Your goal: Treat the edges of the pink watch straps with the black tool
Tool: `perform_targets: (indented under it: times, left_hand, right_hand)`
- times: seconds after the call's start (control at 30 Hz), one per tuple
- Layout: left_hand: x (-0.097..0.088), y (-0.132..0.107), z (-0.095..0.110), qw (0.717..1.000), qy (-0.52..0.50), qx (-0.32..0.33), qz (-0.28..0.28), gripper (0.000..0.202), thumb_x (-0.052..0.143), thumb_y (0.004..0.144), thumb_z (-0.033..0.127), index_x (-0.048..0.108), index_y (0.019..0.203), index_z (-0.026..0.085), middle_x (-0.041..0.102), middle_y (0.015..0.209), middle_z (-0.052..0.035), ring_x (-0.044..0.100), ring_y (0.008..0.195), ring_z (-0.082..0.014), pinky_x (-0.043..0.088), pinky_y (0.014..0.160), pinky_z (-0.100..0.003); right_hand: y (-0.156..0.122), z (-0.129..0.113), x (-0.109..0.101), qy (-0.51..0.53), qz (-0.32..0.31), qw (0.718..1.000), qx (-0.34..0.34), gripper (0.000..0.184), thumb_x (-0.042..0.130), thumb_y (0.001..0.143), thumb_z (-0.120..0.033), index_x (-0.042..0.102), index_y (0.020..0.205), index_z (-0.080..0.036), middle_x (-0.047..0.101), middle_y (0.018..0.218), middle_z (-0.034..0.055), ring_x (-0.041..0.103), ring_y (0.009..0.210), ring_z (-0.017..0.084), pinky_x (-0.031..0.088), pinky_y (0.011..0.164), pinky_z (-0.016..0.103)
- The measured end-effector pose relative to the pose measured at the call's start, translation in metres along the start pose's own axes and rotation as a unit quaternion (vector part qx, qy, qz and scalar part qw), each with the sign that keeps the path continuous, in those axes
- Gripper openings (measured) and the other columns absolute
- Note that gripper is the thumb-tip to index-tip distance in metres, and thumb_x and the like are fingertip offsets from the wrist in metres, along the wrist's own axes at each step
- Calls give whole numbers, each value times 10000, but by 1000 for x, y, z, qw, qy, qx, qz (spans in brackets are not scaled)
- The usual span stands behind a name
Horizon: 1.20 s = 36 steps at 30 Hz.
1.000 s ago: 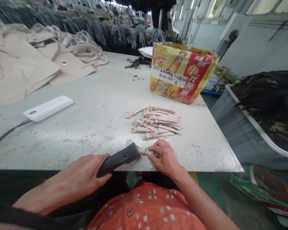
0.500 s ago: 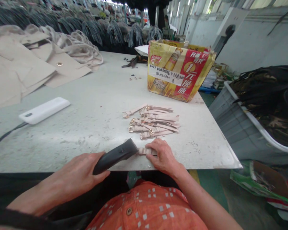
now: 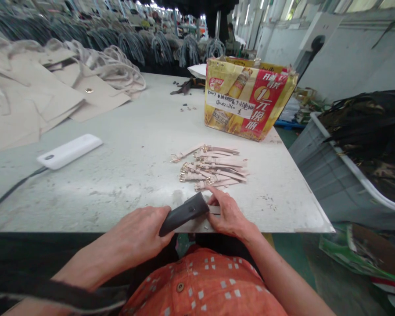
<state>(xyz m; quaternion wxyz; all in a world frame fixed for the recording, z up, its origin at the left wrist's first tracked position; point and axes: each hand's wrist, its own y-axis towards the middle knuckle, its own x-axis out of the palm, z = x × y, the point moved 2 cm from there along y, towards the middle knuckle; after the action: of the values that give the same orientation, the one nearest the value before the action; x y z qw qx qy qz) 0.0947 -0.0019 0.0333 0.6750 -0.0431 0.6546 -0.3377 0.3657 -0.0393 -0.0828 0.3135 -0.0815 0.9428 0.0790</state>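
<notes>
Black tool (image 3: 184,213) and pale strap (image 3: 214,210) meet at the counter's near edge, between the two hands.
The grey counter (image 3: 134,166) carries beige bag panels (image 3: 36,101) far left, a printed cardboard box (image 3: 248,103) at the back right, a white power bank (image 3: 69,151) on the left and a pile of straps (image 3: 213,171) just beyond the hands. The left hand (image 3: 136,239) has its grip closed round the tool's handle, the head touching the strap — the right hand (image 3: 228,215) lies flat, grip unclosed, fingertips pinning that strap down.
</notes>
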Motion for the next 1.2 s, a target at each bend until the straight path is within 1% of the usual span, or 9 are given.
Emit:
perform_targets:
  times: [0.17,0.33,0.5,0.63,0.73,0.83,0.9,1.0,1.2]
  left_hand:
    - [2,3,-9,999,-50,1,14,129,737,1000,347,840,1042,282,971,1017,-99,931,963,-340,563,843,-390]
    - [13,-5,-21,998,-53,-13,23,188,737,975,432,841,1029,285,961,1003,-119,922,938,-382,572,839,-419]
    - [9,-4,-1,999,-32,-20,17,166,733,1025,370,852,1083,270,973,1057,-147,939,1031,-394,569,867,-413]
    - [3,5,7,998,-54,-5,8,140,722,1014,347,828,1044,262,984,1129,-161,949,1077,-393,578,892,-414]
    - [2,8,-6,996,-82,-1,37,217,711,971,417,843,1055,266,989,1146,-148,949,1110,-407,609,926,-429]
    - [2,5,-27,994,-84,-22,65,334,683,940,531,846,1066,268,973,1071,-137,937,1028,-410,626,899,-446]
    - [2,1,-38,992,-87,-37,79,378,673,913,594,833,1038,276,954,991,-122,915,935,-399,628,868,-453]
    - [5,-7,-47,990,-103,-42,84,412,661,884,650,819,999,287,946,948,-116,892,871,-392,636,858,-474]
    - [10,-22,-43,989,-146,-2,33,338,698,861,599,852,952,313,979,984,-95,924,930,-386,662,898,-472]
  right_hand:
    - [3,-1,0,17,12,1000,12,861,886,937,-204,739,1785,-197,908,1240,88,824,1136,327,667,1172,517]
    - [3,-5,-1,24,24,999,24,676,903,962,-145,827,1624,-257,922,1251,72,840,1175,317,669,1166,485]
    - [2,-7,-3,40,20,999,21,694,922,935,-69,835,1595,-264,941,1240,59,869,1159,308,669,1152,468]
    - [6,-12,-7,45,16,998,35,615,932,959,-73,860,1543,-255,941,1196,43,871,1107,287,661,1073,405]
    - [8,-18,-8,15,18,998,54,484,967,980,-120,903,1442,-249,917,1137,37,831,1072,275,634,1010,372]
    - [8,-22,-6,-55,13,997,60,254,991,971,-132,949,1189,-255,886,1090,56,789,1065,285,596,977,378]
    - [7,-22,-4,-95,20,994,50,200,963,970,-100,945,1073,-271,867,1064,63,778,1062,293,579,954,381]
    - [2,-18,-2,-133,57,989,8,214,899,1012,-75,947,1064,-277,868,1103,92,790,1093,311,585,942,393]
    - [-14,-4,-2,-107,51,988,-96,203,848,1130,-119,970,1125,-281,886,1153,108,813,1117,296,650,996,408]
